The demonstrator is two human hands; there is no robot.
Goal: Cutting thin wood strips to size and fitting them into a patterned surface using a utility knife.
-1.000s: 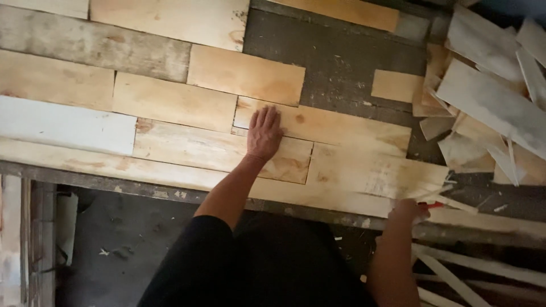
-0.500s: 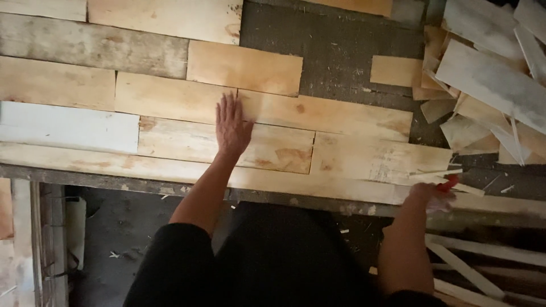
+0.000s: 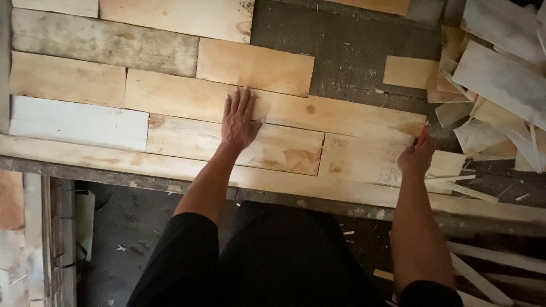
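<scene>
Planks of pale wood lie side by side in rows on a dark work surface (image 3: 352, 51), like brickwork; the left hand (image 3: 240, 118) rests flat on them, palm down, fingers straight and slightly spread, gripping nothing; it covers the seam between a long plank (image 3: 341, 113) in the upper row and a shorter plank (image 3: 273, 149) below it, roughly at the middle of the laid boards; the right hand (image 3: 416, 156) sits further right, over the end plank (image 3: 364, 159) of the lower row, with its fingers curled shut around a small red tool (image 3: 424, 133) whose tip pokes up out of the fist; what kind of tool it is cannot be told; along the near edge runs a long thin strip of wood (image 3: 114, 153), lying against the lower row; to the far left sits a white-painted plank (image 3: 79, 122), with a grey weathered plank (image 3: 102, 40) two rows above it; a short square-ish plank (image 3: 256, 65) lies just above the left hand, touching the long plank; on the bare dark surface to the right one small loose piece (image 3: 410, 72) lies apart from the rows; beyond it, at the right edge, a heap of offcuts (image 3: 500, 85) is piled loosely, pale and grey boards overlapping at angles; both forearms reach up from dark sleeves (image 3: 187, 256) at the bottom
</scene>
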